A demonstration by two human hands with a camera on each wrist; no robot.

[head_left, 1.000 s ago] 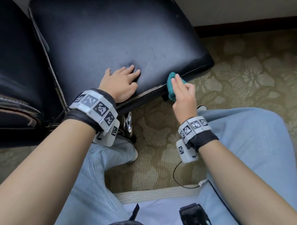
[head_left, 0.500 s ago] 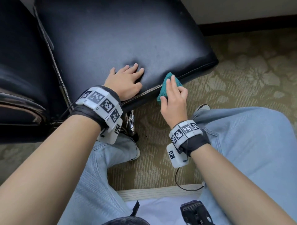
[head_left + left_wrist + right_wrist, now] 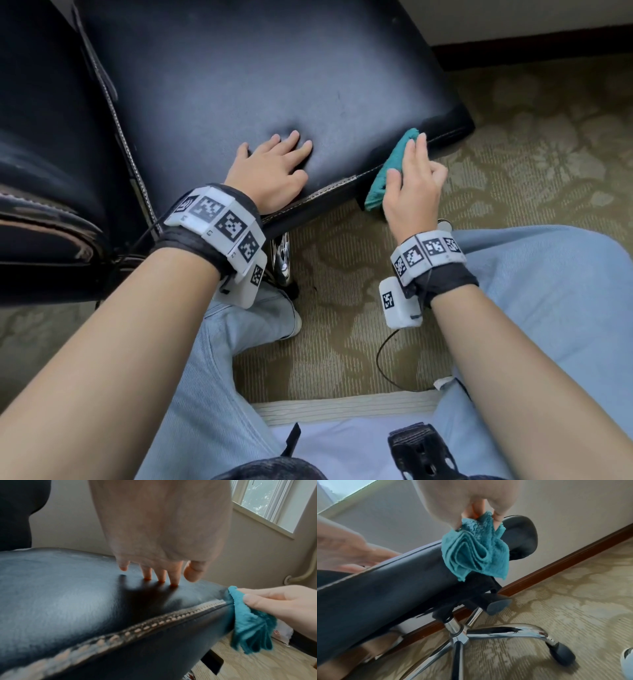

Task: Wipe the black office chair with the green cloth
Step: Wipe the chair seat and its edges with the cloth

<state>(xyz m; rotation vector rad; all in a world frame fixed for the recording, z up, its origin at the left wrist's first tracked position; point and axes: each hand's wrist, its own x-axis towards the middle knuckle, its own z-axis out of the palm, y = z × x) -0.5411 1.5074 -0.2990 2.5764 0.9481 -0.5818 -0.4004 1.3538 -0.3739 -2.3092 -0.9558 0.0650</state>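
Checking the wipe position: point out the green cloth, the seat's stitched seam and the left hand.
green cloth (image 3: 476,555): right wrist view, bunched folds.
stitched seam (image 3: 137,628): left wrist view, front edge.
left hand (image 3: 270,171): head view, back of hand.

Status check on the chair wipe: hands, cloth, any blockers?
Left hand flat on black leather chair seat. Right hand pinching folded green cloth against seat's front edge. Nothing in the way.

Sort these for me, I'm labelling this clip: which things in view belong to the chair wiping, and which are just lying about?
Part of the job:
- green cloth, held by right hand
- black office chair
- left hand, resting on its seat

Just lying about:
- second black seat
- patterned carpet
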